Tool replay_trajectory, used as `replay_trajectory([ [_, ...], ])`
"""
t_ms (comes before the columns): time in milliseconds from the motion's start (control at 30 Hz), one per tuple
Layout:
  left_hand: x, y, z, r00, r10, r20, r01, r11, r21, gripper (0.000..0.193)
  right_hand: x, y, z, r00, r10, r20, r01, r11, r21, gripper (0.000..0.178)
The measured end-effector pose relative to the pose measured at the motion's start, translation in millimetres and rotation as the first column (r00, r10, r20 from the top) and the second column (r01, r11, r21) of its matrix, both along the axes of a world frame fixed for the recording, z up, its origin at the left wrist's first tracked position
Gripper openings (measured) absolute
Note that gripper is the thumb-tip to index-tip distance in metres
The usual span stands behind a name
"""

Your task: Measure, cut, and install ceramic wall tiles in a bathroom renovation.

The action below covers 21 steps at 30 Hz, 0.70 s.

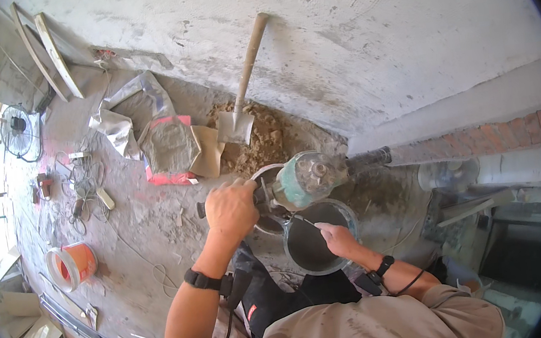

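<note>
Two hands are at work with one green-bodied power tool [306,181]. There are three round containers: a grey bucket [315,258], a pale-rimmed vessel [269,170] just beyond it to the left, partly hidden under the tool, and an orange bucket [82,261] well to its left. One shovel [251,70], one fan [17,132] and two long boards [59,56] also show.

The floor [135,219] around the grey bucket is dusty and stained. Beyond the bucket rises a scuffed, whitish wall [367,22], with the shovel leaning on it and its blade at a heap of brown soil [270,135]. Left of that heap lies a red-edged sack [169,144]; tangled cables [87,185] and the fan are farther left of the bucket. A strip of bare brick [477,145] runs off to its right.

The power tool is just beyond the grey bucket. The left grip [229,209], left of the bucket, is wrapped round the tool's black handle. The right grip [336,238] is over the bucket's mouth, fingers drawn together at a thin dark rod [306,220]; whether they hold it I cannot tell.
</note>
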State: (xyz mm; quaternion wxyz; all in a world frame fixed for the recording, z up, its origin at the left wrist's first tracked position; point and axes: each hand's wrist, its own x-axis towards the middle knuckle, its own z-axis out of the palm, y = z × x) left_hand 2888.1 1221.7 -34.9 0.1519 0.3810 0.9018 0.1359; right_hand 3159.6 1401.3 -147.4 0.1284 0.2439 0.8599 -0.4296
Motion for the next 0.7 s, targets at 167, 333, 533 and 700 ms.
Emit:
replay_trajectory([
  [167,3,2,2,1.000,0.002,-0.014,-0.001,1.000,0.025,0.020,10,0,1,0.999,-0.032,-0.005,0.032,0.999,-0.001,0.029],
  [333,5,6,3,0.999,-0.014,-0.047,0.015,0.999,0.030,0.018,27,-1,-2,0.998,-0.048,-0.033,0.048,0.999,-0.019,0.028],
  [533,5,13,-2,0.996,-0.044,-0.082,0.052,0.995,0.090,0.022,76,18,34,0.955,-0.290,0.060,0.296,0.939,-0.177,0.024],
  [700,4,1,-11,0.996,0.010,-0.093,-0.017,0.997,-0.077,0.022,139,45,56,0.886,-0.458,0.078,0.464,0.881,-0.092,0.029],
])
